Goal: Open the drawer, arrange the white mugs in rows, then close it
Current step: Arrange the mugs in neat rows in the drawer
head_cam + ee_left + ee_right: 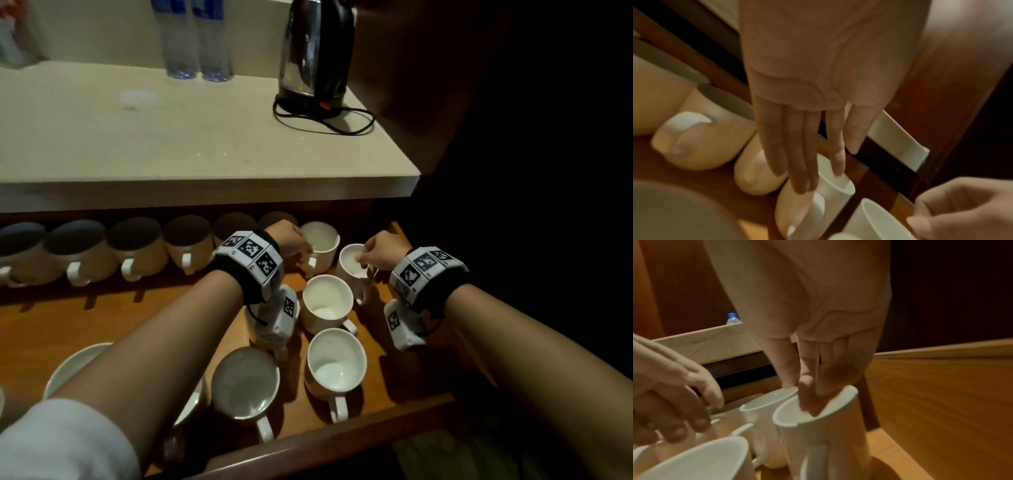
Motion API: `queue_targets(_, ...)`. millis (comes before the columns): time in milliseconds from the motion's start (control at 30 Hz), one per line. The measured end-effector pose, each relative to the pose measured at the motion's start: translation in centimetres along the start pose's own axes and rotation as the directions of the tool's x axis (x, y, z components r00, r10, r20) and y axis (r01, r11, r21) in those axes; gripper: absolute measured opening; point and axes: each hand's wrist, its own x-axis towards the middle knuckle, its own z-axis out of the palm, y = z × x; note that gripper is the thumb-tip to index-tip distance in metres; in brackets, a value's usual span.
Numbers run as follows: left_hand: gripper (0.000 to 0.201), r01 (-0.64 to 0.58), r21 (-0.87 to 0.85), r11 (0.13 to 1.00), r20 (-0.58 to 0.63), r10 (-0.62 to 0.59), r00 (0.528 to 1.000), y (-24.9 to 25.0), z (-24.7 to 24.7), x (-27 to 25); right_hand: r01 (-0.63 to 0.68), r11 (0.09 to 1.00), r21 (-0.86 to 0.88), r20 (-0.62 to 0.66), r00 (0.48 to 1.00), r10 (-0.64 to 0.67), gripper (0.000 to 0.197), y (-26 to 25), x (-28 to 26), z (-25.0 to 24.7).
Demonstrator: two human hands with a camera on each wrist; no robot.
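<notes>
The wooden drawer (102, 318) stands pulled out under the counter. Several white mugs form a back row (137, 248) under the counter's edge. My left hand (303, 251) reaches to the row's right end with straight fingers (836, 168) touching the rim of a mug (323, 240) (840, 191). My right hand (363, 258) (799, 389) pinches the rim of the mug (352, 272) (818, 443) just right of it, fingers inside and thumb outside. Three more mugs (327, 303) (335, 363) (246, 382) stand loose in front, and another lies partly hidden under my left forearm.
A pale counter (205, 137) overhangs the drawer's back, carrying a steel kettle (317, 58) with a black cord (356, 120) and two water bottles (195, 41). The drawer's right wall (941, 394) rises close beside the held mug. Bare drawer floor shows at the left middle.
</notes>
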Motion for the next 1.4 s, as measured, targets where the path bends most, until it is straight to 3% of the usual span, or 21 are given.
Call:
queue_targets(233, 0.030, 0.007, 0.227, 0.974, 0.093, -0.029, 0.995, 0.3, 2.0, -0.1, 0.021, 0.999, -0.035, 0.109, 0.994, -0.017, 0.013, 1.6, -1.0, 0.3)
queue_targets(433, 0.030, 0.013, 0.228, 0.974, 0.147, -0.048, 0.988, 0.3, 2.4, 0.3, 0.062, 0.992, -0.112, 0.267, 0.963, -0.030, 0.030, 1.5, -1.0, 0.9)
queue_targets(567, 0.019, -0.007, 0.198, 0.980, 0.165, -0.027, 0.986, 0.6, 2.6, 0.7, 0.063, 0.991, -0.115, 0.225, 0.974, -0.036, 0.030, 1.7, -0.5, 1.5)
queue_targets(700, 0.036, -0.018, 0.206, 0.978, 0.191, -0.022, 0.981, 0.5, 3.0, 1.4, 0.061, 0.997, -0.056, 0.142, 0.988, -0.053, 0.024, 2.0, 0.2, 2.0)
queue_targets(833, 0.037, -0.050, 0.165, 0.985, 0.182, 0.020, 0.983, 0.3, 3.5, 1.8, 0.039, 0.999, -0.015, 0.098, 0.994, -0.037, 0.025, 2.1, 1.1, 2.0)
queue_targets(933, 0.014, -0.034, 0.028, 0.999, 0.204, 0.028, 0.979, 0.3, 3.8, 1.9, 0.032, 0.999, -0.016, 0.067, 0.997, -0.031, 0.030, 2.1, 1.7, 1.7)
queue_targets(1000, 0.027, -0.037, 0.002, 0.999, 0.199, 0.036, 0.979, 0.3, 3.7, 2.1, 0.024, 1.000, 0.000, 0.051, 0.998, -0.024, 0.029, 2.1, 2.0, 1.7)
queue_targets(1067, 0.028, -0.041, -0.021, 0.999, 0.171, 0.044, 0.984, 0.3, 3.6, 2.1, 0.017, 1.000, 0.014, 0.030, 0.999, -0.017, 0.027, 2.0, 2.3, 1.7)
queue_targets(1267, 0.014, -0.044, -0.030, 0.999, 0.175, 0.048, 0.983, 0.1, 3.1, 2.6, 0.003, 0.999, 0.034, -0.005, 1.000, -0.003, 0.024, 1.1, 3.4, 2.0)
queue_targets(1400, 0.019, -0.031, 0.017, 0.999, 0.189, 0.027, 0.982, 0.2, 3.0, 2.9, 0.003, 1.000, -0.025, -0.012, 1.000, -0.003, 0.023, 1.1, 4.0, 1.6)
